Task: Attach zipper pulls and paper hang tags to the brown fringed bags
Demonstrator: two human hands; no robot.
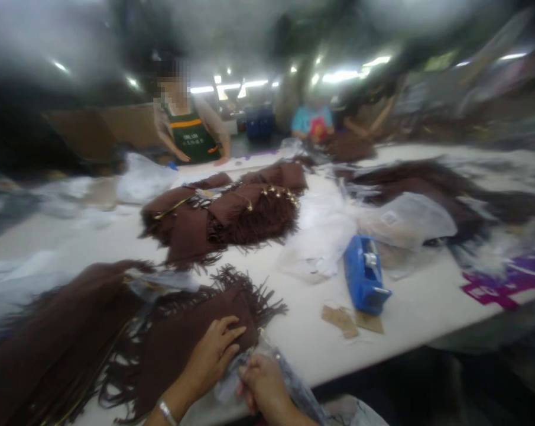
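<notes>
Left hand (214,354) presses fringed brown bag (182,337); right hand (263,387) pinches plastic sleeve (289,378).

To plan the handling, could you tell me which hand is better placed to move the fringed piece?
Probably the left hand: it lies flat on the fringed piece, while the right hand pinches the plastic sleeve.

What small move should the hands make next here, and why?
Probably the left hand should push the brown fringed piece toward the clear plastic bag: it lies flat on the piece, and the right hand pinches the plastic beside it.
</notes>
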